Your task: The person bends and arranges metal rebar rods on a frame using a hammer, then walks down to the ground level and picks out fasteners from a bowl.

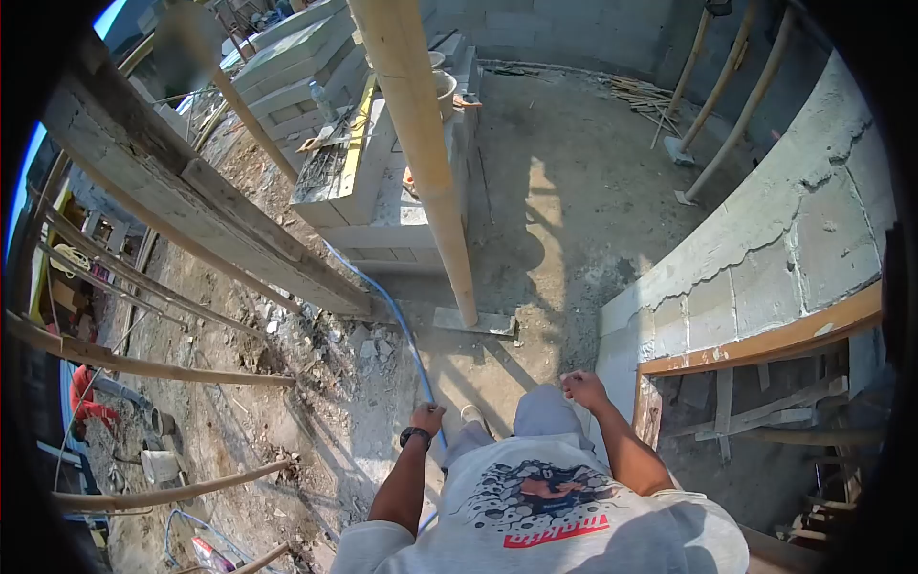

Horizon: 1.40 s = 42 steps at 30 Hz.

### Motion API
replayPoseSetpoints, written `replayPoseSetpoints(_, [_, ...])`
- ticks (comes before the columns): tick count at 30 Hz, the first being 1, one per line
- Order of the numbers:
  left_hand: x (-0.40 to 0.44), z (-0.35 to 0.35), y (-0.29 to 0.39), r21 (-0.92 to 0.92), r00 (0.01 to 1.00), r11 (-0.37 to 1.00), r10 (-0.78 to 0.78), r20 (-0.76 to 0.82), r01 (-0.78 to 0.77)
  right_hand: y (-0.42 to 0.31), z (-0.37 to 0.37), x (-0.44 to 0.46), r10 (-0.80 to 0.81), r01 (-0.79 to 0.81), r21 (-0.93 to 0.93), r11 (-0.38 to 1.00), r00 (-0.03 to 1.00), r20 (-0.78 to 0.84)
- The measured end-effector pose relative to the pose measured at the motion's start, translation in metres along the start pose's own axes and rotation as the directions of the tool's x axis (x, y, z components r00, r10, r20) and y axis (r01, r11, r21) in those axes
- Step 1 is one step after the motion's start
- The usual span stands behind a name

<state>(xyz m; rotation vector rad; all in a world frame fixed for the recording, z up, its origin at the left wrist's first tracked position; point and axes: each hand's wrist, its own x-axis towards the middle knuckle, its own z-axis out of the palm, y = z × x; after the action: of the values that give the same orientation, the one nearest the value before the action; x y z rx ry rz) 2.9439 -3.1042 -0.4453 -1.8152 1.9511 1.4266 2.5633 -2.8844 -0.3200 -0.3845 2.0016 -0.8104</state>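
Observation:
My left hand (427,417) hangs in front of my left thigh with its fingers curled in, and a dark watch (415,437) is on that wrist. Nothing shows in it. Close beside it on the ground runs a blue hose (405,328). My right hand (581,388) is raised a little by my right knee, its fingers bent closed, with nothing visible in them. The plastered block wall (727,273) is the nearest thing to it, apart from the hand. One of my shoes (472,414) shows on the dusty floor between the hose and my right knee.
A wooden pole (421,134) stands upright ahead on a board (475,321). Behind it, stacked concrete blocks (368,239) carry buckets (446,94) and a yellow level (360,124). More props (743,115) lean at the back right. Rubble lies left; a person in red (88,397) is lower left.

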Motion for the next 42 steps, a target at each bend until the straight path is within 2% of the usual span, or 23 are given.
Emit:
replayPoseSetpoints(3, [0.038, -0.043, 0.123, 0.108, 0.978, 0.974, 0.205, -0.033, -0.2, -0.025, -0.006, 0.05, -0.036, 0.041, 0.077, 0.996, 0.997, -0.07])
replayPoseSetpoints(5, [0.075, -0.049, 0.183, 0.137, 0.959, 0.95, 0.283, 0.002, -0.281, -0.061, -0.014, 0.07, -0.082, 0.089, 0.149, 0.985, 0.995, -0.056])
replayPoseSetpoints(7, [0.108, -0.045, 0.238, 0.17, 0.945, 0.931, 0.325, 0.019, -0.324, -0.055, -0.017, 0.127, -0.097, 0.094, 0.211, 0.973, 0.995, 0.006])
replayPoseSetpoints(10, [0.148, -0.017, 0.293, 0.243, 0.944, 0.913, 0.325, 0.046, -0.326, -0.068, -0.049, 0.189, -0.103, 0.088, 0.199, 0.976, 0.993, 0.065])
replayPoseSetpoints(13, [0.166, 0.021, 0.332, 0.232, 0.973, 0.947, 0.2, 0.118, -0.223, -0.083, -0.114, 0.236, -0.124, 0.117, 0.156, 0.981, 0.992, 0.032])
replayPoseSetpoints(14, [0.192, 0.041, 0.324, 0.197, 0.962, 0.969, 0.1, 0.254, -0.152, -0.094, -0.142, 0.259, -0.149, 0.148, 0.143, 0.979, 0.989, -0.001])
replayPoseSetpoints(17, [0.197, 0.063, 0.369, 0.373, 0.979, 0.909, 0.137, 0.151, -0.185, -0.14, -0.232, 0.286, -0.041, 0.065, 0.202, 0.977, 0.992, -0.12])
replayPoseSetpoints(20, [0.214, 0.056, 0.445, 0.05, 0.99, 0.99, 0.133, -0.04, -0.131, -0.171, -0.3, 0.332, 0.051, -0.006, 0.2, 0.98, 0.975, -0.218])
replayPoseSetpoints(23, [0.266, 0.051, 0.492, -0.235, 0.998, 0.971, 0.048, 0.036, -0.038, -0.198, -0.335, 0.382, 0.085, -0.005, 0.301, 0.954, 0.964, -0.253])
replayPoseSetpoints(26, [0.311, 0.034, 0.547, -0.144, 0.996, 0.988, -0.052, 0.077, 0.062, -0.237, -0.339, 0.437, 0.071, 0.018, 0.348, 0.937, 0.968, -0.241])
replayPoseSetpoints(29, [0.396, 0.049, 0.555, 0.023, 1.0, 1.0, -0.002, 0.01, 0.002, -0.288, -0.322, 0.485, 0.064, -0.003, 0.353, 0.936, 0.985, -0.161])
replayPoseSetpoints(32, [0.478, 0.036, 0.603, 0.022, 0.999, 1.0, -0.008, 0.052, 0.007, -0.331, -0.313, 0.562, 0.041, -0.004, 0.364, 0.931, 0.995, -0.093])
replayPoseSetpoints(34, [0.535, 0.01, 0.647, 0.055, 0.997, 0.998, -0.026, 0.076, 0.021, -0.362, -0.307, 0.621, 0.038, -0.007, 0.356, 0.934, 0.996, -0.08])
replayPoseSetpoints(36, [0.605, -0.024, 0.685, 0.132, 0.999, 0.991, 0.021, 0.028, -0.025, -0.414, -0.303, 0.683, 0.115, -0.086, 0.299, 0.95, 0.99, -0.081])
replayPoseSetpoints(37, [0.638, -0.043, 0.705, 0.052, 0.998, 0.998, 0.028, 0.048, -0.03, -0.436, -0.306, 0.708, 0.163, -0.138, 0.254, 0.957, 0.983, -0.081])
replayPoseSetpoints(38, [0.662, -0.066, 0.731, -0.031, 0.997, 0.999, 0.026, 0.075, -0.023, -0.463, -0.307, 0.729, 0.12, -0.103, 0.225, 0.969, 0.991, -0.062])
replayPoseSetpoints(40, [0.677, -0.122, 0.791, -0.147, 0.986, 0.975, 0.16, -0.04, -0.164, -0.538, -0.302, 0.777, -0.016, 0.017, 0.135, 0.991, 1.0, -0.009])
replayPoseSetpoints(42, [0.701, -0.157, 0.83, -0.184, 0.958, 0.943, 0.255, -0.129, -0.275, -0.604, -0.301, 0.823, -0.159, 0.157, 0.062, 0.986, 0.987, 0.022])
